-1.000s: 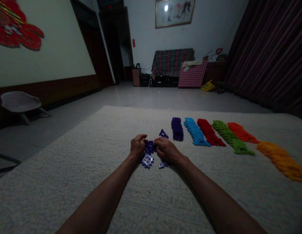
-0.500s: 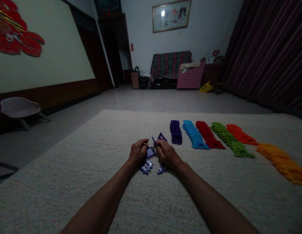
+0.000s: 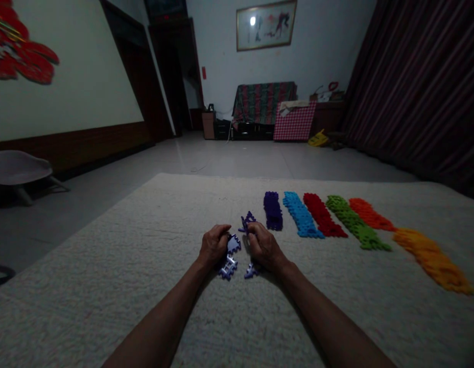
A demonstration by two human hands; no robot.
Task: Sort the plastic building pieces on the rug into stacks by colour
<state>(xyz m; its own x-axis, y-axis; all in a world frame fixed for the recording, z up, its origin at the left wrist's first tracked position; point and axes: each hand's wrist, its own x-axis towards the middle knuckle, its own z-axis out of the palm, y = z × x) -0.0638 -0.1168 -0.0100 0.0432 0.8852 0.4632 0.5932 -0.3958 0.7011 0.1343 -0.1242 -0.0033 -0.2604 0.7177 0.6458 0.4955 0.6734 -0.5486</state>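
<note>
My right hand is closed, its thumb and fingers pinching a small purple interlocking plastic piece. A purple triangular piece shows just beyond those fingertips. Facing it, my left hand is curled with fingers together; what they hold, if anything, is hidden. A pale purple toothed piece lies against the left fingers, partly covered. Below that hand is an openwork purple piece. Another purple piece lies under the right wrist, partly hidden.
To the right, joined pieces lie in strips: dark purple, blue, red, green, orange-red and orange. All are on a cream textured cover. A pale chair stands at left.
The purple piece in my right hand has tilted from upright to lying lower near the fingertips. My left hand keeps its curl. The whole view has shifted slightly.
</note>
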